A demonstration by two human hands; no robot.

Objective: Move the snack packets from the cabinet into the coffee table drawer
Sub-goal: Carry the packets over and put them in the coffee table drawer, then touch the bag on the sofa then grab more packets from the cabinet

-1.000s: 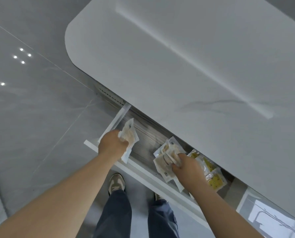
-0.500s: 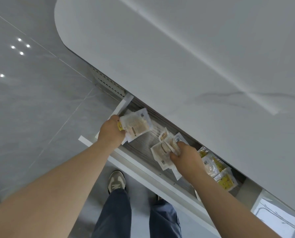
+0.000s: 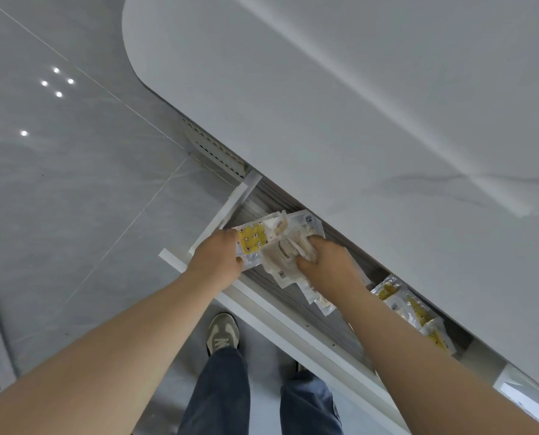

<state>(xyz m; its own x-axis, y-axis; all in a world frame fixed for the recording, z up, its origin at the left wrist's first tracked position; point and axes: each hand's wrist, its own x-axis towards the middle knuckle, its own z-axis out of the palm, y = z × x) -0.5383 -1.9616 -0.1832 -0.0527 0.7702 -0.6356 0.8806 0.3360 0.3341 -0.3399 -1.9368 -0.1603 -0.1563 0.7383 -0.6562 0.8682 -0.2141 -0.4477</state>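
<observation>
**Both hands full of packets over the open drawer**

Closest to me, below my forearms, a shoe stands on the grey floor, just short of the white front of the pulled-out drawer. Over that front, my left hand pinches a yellow-printed packet by its near edge, thumb on top and fingers curled under. My right hand is closed round a bunch of pale packets, which fan out past the fingers. The two loads touch and overlap above the left end of the drawer; I cannot tell whether they are resting on its floor.

I judge these to be thin sealed film pouches: light, limp and slick. A loose grip would let one slide out of the fan. The flat seam at the edge is the best place to hold them. Squeezing the middle could crush what is inside.

Further right in the drawer, loose packets already lie partly under the overhanging white table top.
</observation>
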